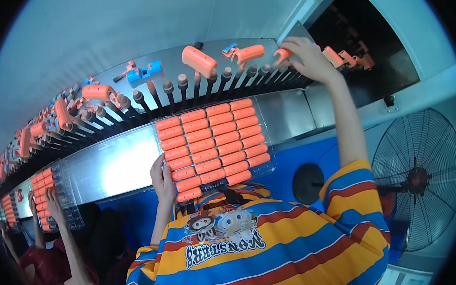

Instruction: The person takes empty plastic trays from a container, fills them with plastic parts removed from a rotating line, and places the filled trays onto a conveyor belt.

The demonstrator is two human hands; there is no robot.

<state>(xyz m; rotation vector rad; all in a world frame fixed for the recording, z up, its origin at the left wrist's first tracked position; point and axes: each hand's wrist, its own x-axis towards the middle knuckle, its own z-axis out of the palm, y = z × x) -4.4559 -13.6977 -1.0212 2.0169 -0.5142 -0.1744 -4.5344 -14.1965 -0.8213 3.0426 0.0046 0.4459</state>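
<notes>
A clear plastic tray filled with rows of orange plastic shells lies before me at the metal ledge. My left hand grips the tray's left edge, its fingers against the outermost shells. Stretched out to the far right, my right hand has its fingers closed over an orange curved shell above the row of dark upright posts. Part of that shell is hidden under the fingers. To its left, another orange shell sits on a post.
Dark posts line the conveyor, some bearing orange parts and a blue part. The steel ledge runs in front. At the left, a co-worker's hand is over another filled tray. A large fan stands at right, beside a dark opening.
</notes>
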